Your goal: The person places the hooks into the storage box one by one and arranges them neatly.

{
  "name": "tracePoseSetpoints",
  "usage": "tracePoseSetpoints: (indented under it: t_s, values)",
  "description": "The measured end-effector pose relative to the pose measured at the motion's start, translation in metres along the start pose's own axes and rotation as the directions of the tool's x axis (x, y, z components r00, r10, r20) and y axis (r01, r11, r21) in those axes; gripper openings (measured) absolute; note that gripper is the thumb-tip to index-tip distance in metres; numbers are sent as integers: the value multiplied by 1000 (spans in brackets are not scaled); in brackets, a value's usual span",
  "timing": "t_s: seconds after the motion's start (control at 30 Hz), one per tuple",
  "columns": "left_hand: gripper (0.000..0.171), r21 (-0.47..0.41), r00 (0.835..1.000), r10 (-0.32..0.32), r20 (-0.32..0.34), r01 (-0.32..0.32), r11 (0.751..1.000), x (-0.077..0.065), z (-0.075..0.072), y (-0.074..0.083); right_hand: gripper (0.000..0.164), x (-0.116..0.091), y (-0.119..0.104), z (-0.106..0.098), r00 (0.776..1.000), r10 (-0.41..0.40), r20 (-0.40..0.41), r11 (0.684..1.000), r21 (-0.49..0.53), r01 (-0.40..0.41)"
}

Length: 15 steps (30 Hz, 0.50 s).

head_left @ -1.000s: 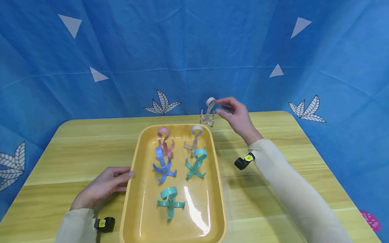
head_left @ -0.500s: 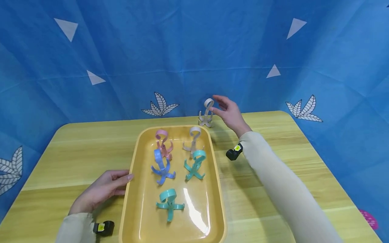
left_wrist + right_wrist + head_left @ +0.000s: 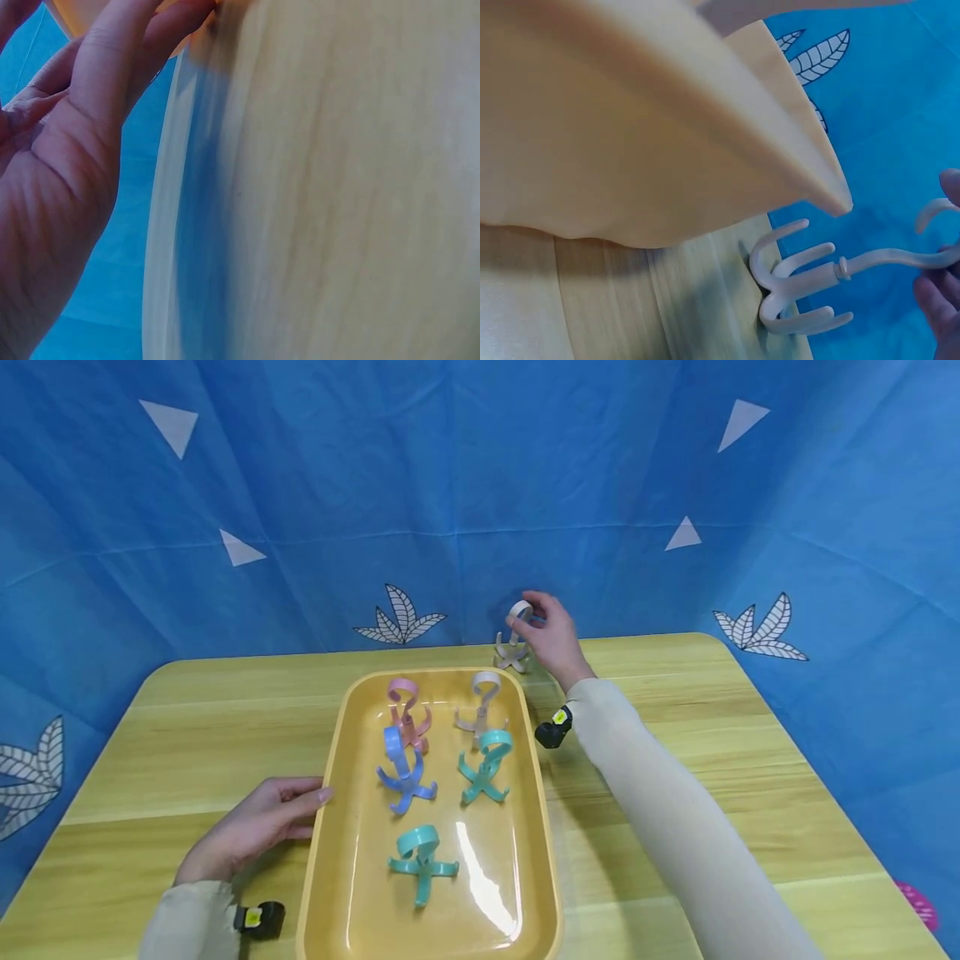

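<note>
At the table's far edge stands a white four-prong rotating hook (image 3: 512, 658), its curled top between the thumb and fingers of my right hand (image 3: 553, 639). In the right wrist view the prongs of this hook (image 3: 804, 283) sit low by the table edge, and my fingertips (image 3: 937, 304) are around its upper curl. My left hand (image 3: 258, 827) holds the left rim of a yellow tray (image 3: 546, 827), thumb over the edge and fingers against the outer side. Inside the tray stand a pink hook (image 3: 407, 727), a blue hook (image 3: 407, 781), another white hook (image 3: 480, 722) and two green hooks.
The green hooks are one at the right (image 3: 483, 777) and one nearer the front (image 3: 422, 867). Under the tray is a wooden table (image 3: 210, 710). A blue cloth backdrop (image 3: 337, 485) hangs right behind the table's far edge.
My right hand has moved left and closed its thumb and fingers around the far white hook's top. That hook, the tray and my left hand stay in place.
</note>
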<state>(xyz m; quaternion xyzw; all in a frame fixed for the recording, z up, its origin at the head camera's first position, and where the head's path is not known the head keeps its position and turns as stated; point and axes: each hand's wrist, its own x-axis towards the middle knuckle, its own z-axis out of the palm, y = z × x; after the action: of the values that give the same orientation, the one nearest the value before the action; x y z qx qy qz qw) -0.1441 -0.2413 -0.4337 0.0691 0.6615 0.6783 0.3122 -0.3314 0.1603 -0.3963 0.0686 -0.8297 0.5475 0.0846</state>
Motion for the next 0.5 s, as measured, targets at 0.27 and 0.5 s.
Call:
tracePoseSetpoints:
  t_s: [0.27,0.5]
  values:
    - [56,1,1000,11,1,-11,1000,1,1,0,43,7,1,0,999,25,-25,1000,-4,-25]
    - [58,-15,1000,21,18,-20,1000,2,0,-3,40,6,1,-3,1000,24,-19,1000,3,-24]
